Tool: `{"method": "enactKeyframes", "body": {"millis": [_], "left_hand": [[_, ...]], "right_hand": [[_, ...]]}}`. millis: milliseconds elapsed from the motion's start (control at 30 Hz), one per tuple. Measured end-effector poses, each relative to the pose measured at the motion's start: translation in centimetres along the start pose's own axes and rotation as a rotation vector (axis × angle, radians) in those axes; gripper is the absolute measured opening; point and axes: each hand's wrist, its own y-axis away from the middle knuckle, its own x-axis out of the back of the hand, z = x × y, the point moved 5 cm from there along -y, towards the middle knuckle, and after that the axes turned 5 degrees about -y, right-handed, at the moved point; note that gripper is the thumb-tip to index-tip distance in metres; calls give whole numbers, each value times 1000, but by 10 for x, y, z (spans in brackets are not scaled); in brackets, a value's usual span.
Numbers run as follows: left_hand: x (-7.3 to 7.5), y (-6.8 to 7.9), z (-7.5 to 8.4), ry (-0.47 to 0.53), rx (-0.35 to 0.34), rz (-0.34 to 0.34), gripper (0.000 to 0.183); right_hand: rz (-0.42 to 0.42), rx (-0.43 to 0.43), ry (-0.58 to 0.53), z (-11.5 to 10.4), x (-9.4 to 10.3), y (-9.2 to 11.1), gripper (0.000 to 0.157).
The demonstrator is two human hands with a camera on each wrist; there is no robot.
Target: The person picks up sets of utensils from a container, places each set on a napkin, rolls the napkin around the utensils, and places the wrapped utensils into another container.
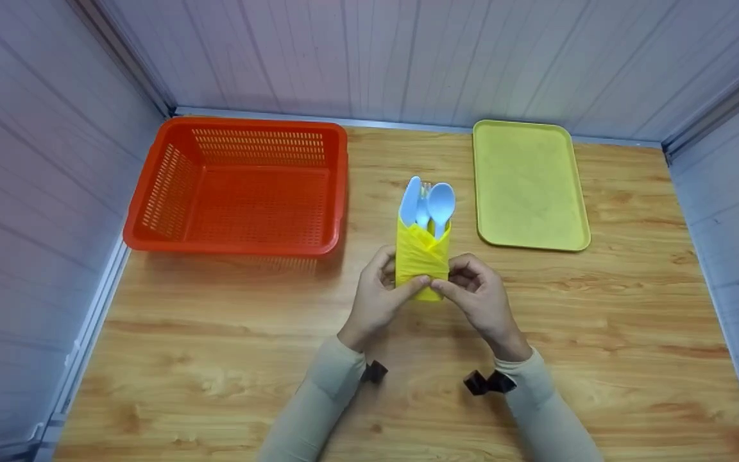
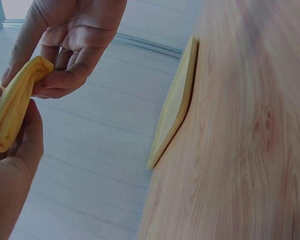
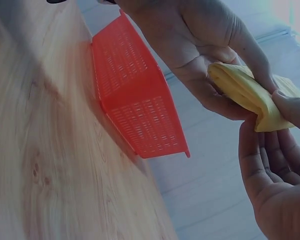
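A folded yellow napkin (image 1: 417,256) is held up above the table between both hands. From its top stick out a light blue knife (image 1: 410,200), a fork (image 1: 423,210) and a spoon (image 1: 441,201), their lower parts hidden in the folds. My left hand (image 1: 379,292) pinches the napkin's lower left side, thumb across the front and fingers behind. On the lower right, my right hand (image 1: 480,295) grips it the same way, the two thumbs almost meeting. Both wrist views show the napkin's folded bottom end (image 2: 20,102) between the fingers.
A red-orange plastic basket (image 1: 334,237) with slotted walls stands at the back left of the wooden table (image 1: 215,372). To the back right lies a flat yellow tray (image 1: 530,186). Pale panelled walls (image 1: 408,58) enclose the table at the back and sides.
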Motion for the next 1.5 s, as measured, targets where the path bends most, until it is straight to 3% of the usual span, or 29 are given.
{"method": "enactKeyframes", "body": {"millis": [333,500,600,767,833,933,1133,1367,1500], "left_hand": [[-3,0,3,13,-13,13,45],[0,-2,13,-28,-13,9,46],[12,-7,26,-75,-10,36,46],[52,-26,55,-183,-15,98,42],[71,-35,63,-230,36,130,42],[99,-46,69,-267,177,182,44],[144,-66,64,-376,429,276,50],[173,-73,41,-425,713,333,56],[179,-73,33,-475,794,334,58]], "right_hand": [[-2,-35,9,1,-2,-2,22],[-29,-10,12,-1,-1,-2,21],[-44,15,-13,0,2,0,19],[-26,3,-41,5,12,6,16],[-16,-9,-32,8,16,9,17],[-10,-16,-3,13,22,13,18],[8,-21,17,19,29,16,17],[17,-65,34,23,31,19,18],[19,-86,34,26,32,21,16]]}}
